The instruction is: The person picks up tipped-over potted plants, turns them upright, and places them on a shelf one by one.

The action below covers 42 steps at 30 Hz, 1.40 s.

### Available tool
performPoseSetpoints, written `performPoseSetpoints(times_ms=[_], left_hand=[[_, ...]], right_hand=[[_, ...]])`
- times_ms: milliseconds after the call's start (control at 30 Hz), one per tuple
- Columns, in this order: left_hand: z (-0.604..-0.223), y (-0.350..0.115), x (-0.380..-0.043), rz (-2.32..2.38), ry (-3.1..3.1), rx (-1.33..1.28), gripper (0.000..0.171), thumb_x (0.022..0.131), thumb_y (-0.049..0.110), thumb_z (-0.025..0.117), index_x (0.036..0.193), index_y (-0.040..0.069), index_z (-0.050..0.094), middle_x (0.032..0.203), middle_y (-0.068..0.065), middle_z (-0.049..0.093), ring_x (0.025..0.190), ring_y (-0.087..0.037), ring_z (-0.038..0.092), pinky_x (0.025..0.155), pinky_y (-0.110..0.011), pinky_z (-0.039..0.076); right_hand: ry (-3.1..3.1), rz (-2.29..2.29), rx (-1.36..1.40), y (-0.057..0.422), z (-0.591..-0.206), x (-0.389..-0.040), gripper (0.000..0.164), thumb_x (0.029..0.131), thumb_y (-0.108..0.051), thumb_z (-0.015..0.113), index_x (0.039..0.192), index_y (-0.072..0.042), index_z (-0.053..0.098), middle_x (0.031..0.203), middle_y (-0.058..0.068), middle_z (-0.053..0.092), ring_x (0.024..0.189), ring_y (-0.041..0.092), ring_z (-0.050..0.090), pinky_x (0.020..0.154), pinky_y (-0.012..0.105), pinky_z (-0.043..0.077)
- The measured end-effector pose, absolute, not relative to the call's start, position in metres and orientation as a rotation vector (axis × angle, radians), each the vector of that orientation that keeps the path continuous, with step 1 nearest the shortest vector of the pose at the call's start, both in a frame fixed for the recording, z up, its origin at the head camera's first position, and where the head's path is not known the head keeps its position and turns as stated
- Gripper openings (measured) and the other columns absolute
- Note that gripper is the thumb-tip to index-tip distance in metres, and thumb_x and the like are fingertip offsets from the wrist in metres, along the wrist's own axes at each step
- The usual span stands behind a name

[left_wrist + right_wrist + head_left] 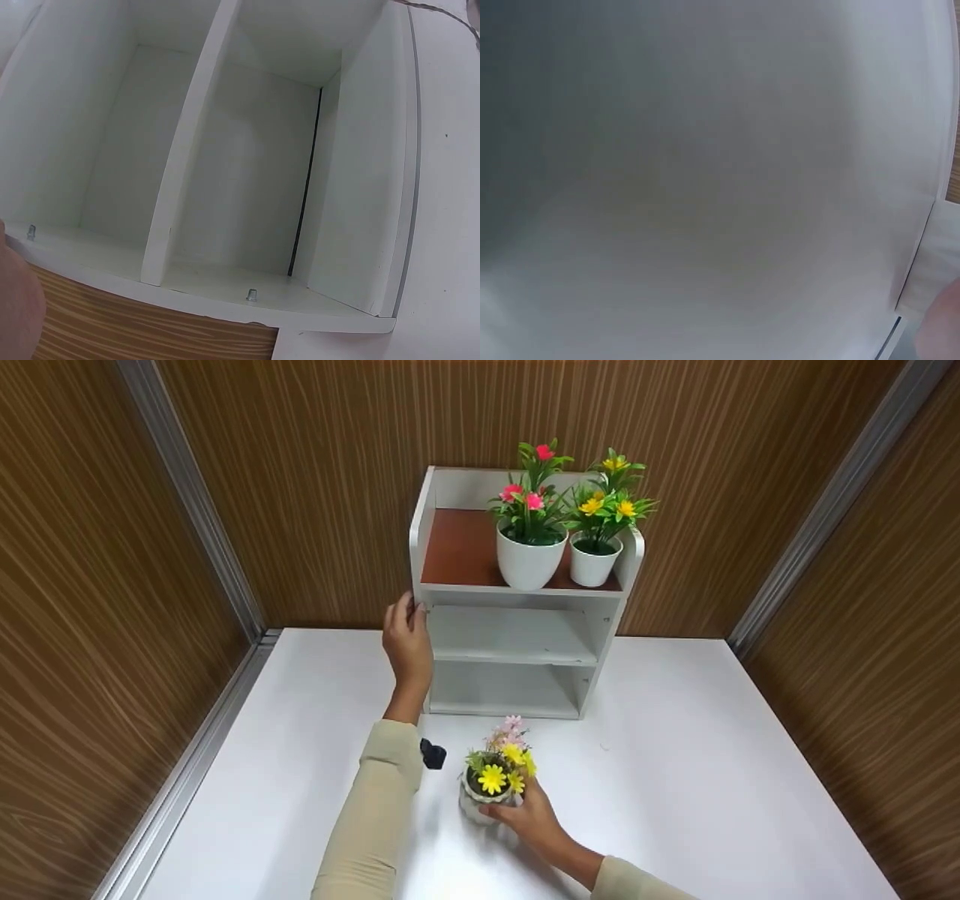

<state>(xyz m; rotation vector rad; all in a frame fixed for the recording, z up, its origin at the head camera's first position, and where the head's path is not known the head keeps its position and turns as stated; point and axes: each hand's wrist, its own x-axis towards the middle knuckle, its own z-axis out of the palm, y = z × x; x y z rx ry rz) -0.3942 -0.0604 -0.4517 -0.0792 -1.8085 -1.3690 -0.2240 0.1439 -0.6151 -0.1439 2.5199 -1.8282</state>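
Note:
My right hand (534,816) grips a small whitish textured pot (474,808) from its right side, thumb at the front. Yellow and pink artificial flowers (501,765) stand in it, low over the white table in front of the shelf. My left hand (409,649) holds the left side panel of a white shelf unit (517,661), fingers on the outside and thumb by the front edge. In the left wrist view, part of that hand (16,304) shows beside the bare shelf compartments (240,165). The right wrist view is mostly a blurred pale surface, with a bit of hand (941,326) at the corner.
On the shelf's brown top stand a larger white pot (531,564) with red-pink flowers and a smaller white pot (594,564) with yellow flowers, both toward the right. Wood-patterned walls (315,495) enclose the white table (675,750). A black piece (433,754) sits by the left cuff.

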Motion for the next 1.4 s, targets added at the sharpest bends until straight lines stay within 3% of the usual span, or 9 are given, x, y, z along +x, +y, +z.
performPoseSetpoints(times_ms=[200,633,900,1400], left_hand=[[-0.453,-0.061,-0.394,-1.372,-1.823,-0.069,0.034,0.102,0.014,0.060,0.133,0.000,0.060,0.116,-0.014,0.063,0.110,-0.023,0.064,0.093,-0.032,0.056],[-0.451,-0.061,-0.392,-1.456,-1.815,-0.086,0.035,0.103,0.016,0.059,0.135,0.000,0.060,0.119,-0.013,0.061,0.114,-0.021,0.063,0.097,-0.027,0.054],[-0.452,-0.062,-0.393,-1.432,-1.828,-0.099,0.035,0.104,0.015,0.058,0.135,0.001,0.059,0.119,-0.013,0.061,0.115,-0.020,0.062,0.097,-0.027,0.055],[-0.451,-0.062,-0.392,-1.448,-1.819,-0.077,0.035,0.103,0.015,0.059,0.134,0.000,0.060,0.118,-0.014,0.062,0.113,-0.022,0.064,0.097,-0.029,0.056]], right_hand=[[2.596,-1.848,-0.226,0.141,-0.617,-0.224,0.095,0.074,-0.031,0.090,0.149,-0.003,0.040,0.150,0.022,0.049,0.141,0.042,0.043,0.119,0.057,0.029],[2.640,-1.833,-0.135,0.138,-0.609,-0.223,0.100,0.071,-0.036,0.091,0.151,-0.005,0.039,0.151,0.017,0.048,0.142,0.037,0.044,0.119,0.053,0.032],[2.779,-1.811,-0.142,0.139,-0.597,-0.226,0.095,0.073,-0.035,0.090,0.145,0.003,0.043,0.145,0.023,0.052,0.137,0.040,0.049,0.114,0.052,0.040],[2.838,-1.837,-0.205,0.142,-0.543,-0.232,0.081,0.075,-0.032,0.089,0.141,-0.005,0.050,0.139,0.014,0.056,0.132,0.034,0.055,0.109,0.053,0.047]])
